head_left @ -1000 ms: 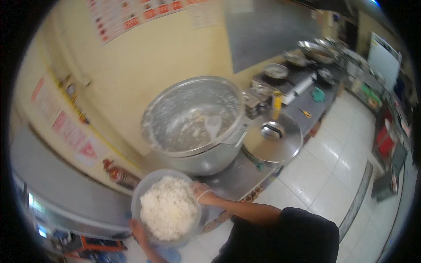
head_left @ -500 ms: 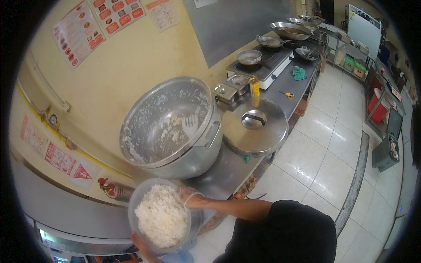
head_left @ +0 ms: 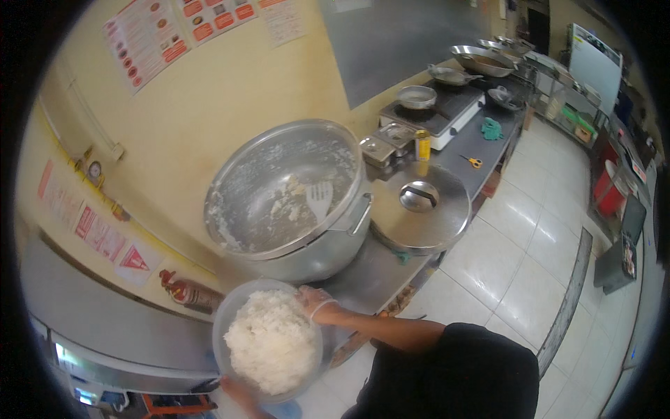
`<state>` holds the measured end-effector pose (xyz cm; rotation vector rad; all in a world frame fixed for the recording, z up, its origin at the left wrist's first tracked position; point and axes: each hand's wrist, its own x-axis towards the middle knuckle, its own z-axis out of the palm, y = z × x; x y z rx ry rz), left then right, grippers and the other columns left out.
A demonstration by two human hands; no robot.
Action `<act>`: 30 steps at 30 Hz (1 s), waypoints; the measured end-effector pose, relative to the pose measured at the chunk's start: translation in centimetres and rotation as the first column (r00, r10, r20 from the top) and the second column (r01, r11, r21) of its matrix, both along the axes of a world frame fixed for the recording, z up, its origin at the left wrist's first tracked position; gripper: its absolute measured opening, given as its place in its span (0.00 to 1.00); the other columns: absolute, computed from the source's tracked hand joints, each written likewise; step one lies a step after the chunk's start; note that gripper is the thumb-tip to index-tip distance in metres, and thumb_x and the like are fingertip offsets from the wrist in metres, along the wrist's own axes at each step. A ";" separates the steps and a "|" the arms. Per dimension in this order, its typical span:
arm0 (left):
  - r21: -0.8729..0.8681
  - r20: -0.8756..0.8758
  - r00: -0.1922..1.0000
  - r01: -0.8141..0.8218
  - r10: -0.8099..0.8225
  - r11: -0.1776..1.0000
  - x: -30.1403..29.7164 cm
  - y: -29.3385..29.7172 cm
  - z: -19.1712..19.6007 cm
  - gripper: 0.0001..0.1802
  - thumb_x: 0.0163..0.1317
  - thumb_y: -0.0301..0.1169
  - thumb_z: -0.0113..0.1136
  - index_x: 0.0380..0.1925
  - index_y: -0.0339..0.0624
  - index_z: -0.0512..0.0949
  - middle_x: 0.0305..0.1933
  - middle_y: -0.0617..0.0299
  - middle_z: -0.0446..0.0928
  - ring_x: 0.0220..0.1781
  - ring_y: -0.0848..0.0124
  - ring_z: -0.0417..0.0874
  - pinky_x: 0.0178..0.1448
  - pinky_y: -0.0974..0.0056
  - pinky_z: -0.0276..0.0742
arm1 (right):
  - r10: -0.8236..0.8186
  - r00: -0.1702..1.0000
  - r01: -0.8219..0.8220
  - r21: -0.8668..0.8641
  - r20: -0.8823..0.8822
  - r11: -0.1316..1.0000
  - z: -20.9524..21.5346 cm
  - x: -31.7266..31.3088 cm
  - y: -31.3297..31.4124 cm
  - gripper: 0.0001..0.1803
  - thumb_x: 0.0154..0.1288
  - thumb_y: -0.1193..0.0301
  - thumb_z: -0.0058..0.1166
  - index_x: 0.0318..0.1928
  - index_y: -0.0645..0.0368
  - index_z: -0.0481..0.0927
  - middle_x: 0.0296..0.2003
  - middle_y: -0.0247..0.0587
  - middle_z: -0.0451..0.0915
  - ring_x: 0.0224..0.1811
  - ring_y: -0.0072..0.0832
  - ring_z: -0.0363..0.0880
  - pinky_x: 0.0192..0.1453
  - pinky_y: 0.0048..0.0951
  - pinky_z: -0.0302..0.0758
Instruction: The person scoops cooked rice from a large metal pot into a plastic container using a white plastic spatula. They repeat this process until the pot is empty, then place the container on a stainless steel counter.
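Both of my hands hold a translucent plastic tub [head_left: 222, 349] heaped with cooked white rice [head_left: 271, 342]. My right hand [head_left: 317, 305], in a clear plastic glove, is closed on the tub's far right rim. Low on the tub's left side, my left hand [head_left: 241, 396] grips it; most of those fingers are hidden. Just beyond the tub, a big metal pot [head_left: 307, 255] leans on the counter with its mouth toward me. Rice grains stick to its inner wall, and a slotted white paddle [head_left: 319, 200] rests inside.
Right of the pot lies a round metal lid [head_left: 447, 227] with a handle. Behind it stand a yellow can [head_left: 422, 145], small steel containers [head_left: 377, 149] and a stove [head_left: 436, 122] with pans. Orange-handled scissors [head_left: 475, 163] lie on the counter. A fire extinguisher [head_left: 188, 292] is by the wall.
The view has swung a little, so the pot and counter sit farther right in the picture. Both hands still hold the tub of rice, which stays close to the pot.
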<state>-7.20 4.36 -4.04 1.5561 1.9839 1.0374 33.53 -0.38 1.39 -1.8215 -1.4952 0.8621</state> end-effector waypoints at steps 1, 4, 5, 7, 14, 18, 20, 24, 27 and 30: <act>0.041 -0.164 0.986 0.040 -0.033 0.998 0.0 -1.1 -0.8 0.29 0.74 0.43 0.41 0.64 0.29 0.63 0.68 0.37 0.60 0.70 0.47 0.61 0.73 0.54 0.55 | 0.089 0.965 -0.087 -0.021 0.245 0.996 -0.3 0.2 0.1 0.27 0.74 0.57 0.36 0.65 0.63 0.66 0.67 0.57 0.62 0.70 0.48 0.61 0.71 0.42 0.60; -0.006 -0.260 0.966 0.006 -0.008 1.000 0.4 -3.8 -1.2 0.24 0.71 0.36 0.47 0.61 0.32 0.67 0.66 0.40 0.64 0.69 0.48 0.63 0.72 0.54 0.58 | 0.156 0.970 -0.145 -0.073 0.187 0.987 -1.3 0.9 0.5 0.32 0.73 0.55 0.37 0.68 0.64 0.60 0.70 0.56 0.55 0.74 0.47 0.51 0.75 0.44 0.53; 0.021 -0.186 0.983 0.005 -0.001 1.000 1.0 -4.6 -0.9 0.22 0.70 0.36 0.48 0.59 0.33 0.69 0.64 0.42 0.66 0.68 0.49 0.65 0.71 0.53 0.59 | 0.123 0.962 -0.076 -0.196 0.242 0.978 -1.5 0.5 1.1 0.32 0.75 0.56 0.34 0.70 0.63 0.57 0.71 0.53 0.54 0.74 0.45 0.51 0.76 0.42 0.51; 0.083 -0.789 0.611 0.197 -0.056 0.977 1.4 -4.6 1.2 0.18 0.69 0.36 0.49 0.51 0.34 0.74 0.52 0.45 0.76 0.58 0.51 0.75 0.62 0.52 0.68 | 0.096 0.959 -0.030 -0.241 0.267 0.970 -1.5 1.3 1.9 0.31 0.74 0.57 0.35 0.70 0.63 0.58 0.71 0.51 0.57 0.74 0.44 0.54 0.77 0.40 0.50; -0.016 0.147 0.966 -0.211 0.211 0.977 7.1 -4.9 4.5 0.21 0.68 0.44 0.48 0.47 0.38 0.79 0.46 0.43 0.80 0.48 0.48 0.81 0.53 0.49 0.74 | 0.088 0.980 -0.109 0.112 0.176 0.988 -1.3 -3.5 10.7 0.28 0.71 0.62 0.41 0.66 0.65 0.65 0.66 0.53 0.64 0.70 0.44 0.60 0.74 0.40 0.54; 0.011 0.287 0.931 -0.237 0.224 0.972 6.7 -8.9 6.2 0.21 0.70 0.44 0.46 0.39 0.37 0.79 0.35 0.43 0.80 0.39 0.48 0.81 0.44 0.48 0.73 | 0.259 0.941 -0.306 0.225 0.216 0.925 -1.5 -11.3 13.0 0.26 0.70 0.63 0.41 0.64 0.65 0.67 0.64 0.54 0.67 0.67 0.44 0.63 0.72 0.39 0.57; -0.046 0.260 0.922 -0.286 0.288 0.957 6.7 -11.5 6.9 0.20 0.70 0.44 0.46 0.38 0.37 0.78 0.32 0.44 0.79 0.35 0.49 0.80 0.41 0.48 0.73 | 0.325 0.920 -0.374 0.242 0.219 0.895 -1.5 -14.4 12.9 0.25 0.70 0.64 0.42 0.63 0.66 0.68 0.63 0.54 0.68 0.66 0.43 0.64 0.71 0.38 0.58; -0.035 0.404 0.777 -0.514 0.483 0.857 7.3 -17.4 7.0 0.19 0.67 0.41 0.48 0.33 0.35 0.79 0.30 0.43 0.79 0.35 0.45 0.81 0.41 0.45 0.72 | 0.404 0.890 -0.450 0.258 0.210 0.855 -1.3 -18.2 11.8 0.24 0.70 0.66 0.42 0.61 0.66 0.69 0.60 0.54 0.70 0.64 0.42 0.67 0.70 0.37 0.61; -0.082 0.392 0.673 -0.653 0.627 0.753 6.4 -23.1 6.6 0.20 0.67 0.43 0.47 0.34 0.37 0.79 0.30 0.44 0.79 0.35 0.46 0.81 0.42 0.47 0.72 | 0.465 0.864 -0.503 0.260 0.196 0.825 -1.5 -20.9 10.4 0.23 0.70 0.67 0.43 0.60 0.67 0.71 0.59 0.54 0.72 0.62 0.42 0.69 0.68 0.36 0.62; -0.127 0.433 0.538 -0.758 0.723 0.640 5.1 -29.4 6.1 0.21 0.68 0.45 0.47 0.34 0.39 0.79 0.30 0.45 0.79 0.34 0.47 0.81 0.42 0.49 0.73 | 0.518 0.837 -0.547 0.280 0.175 0.789 -1.8 -24.1 7.7 0.22 0.69 0.68 0.43 0.59 0.67 0.72 0.57 0.54 0.73 0.60 0.41 0.71 0.67 0.35 0.64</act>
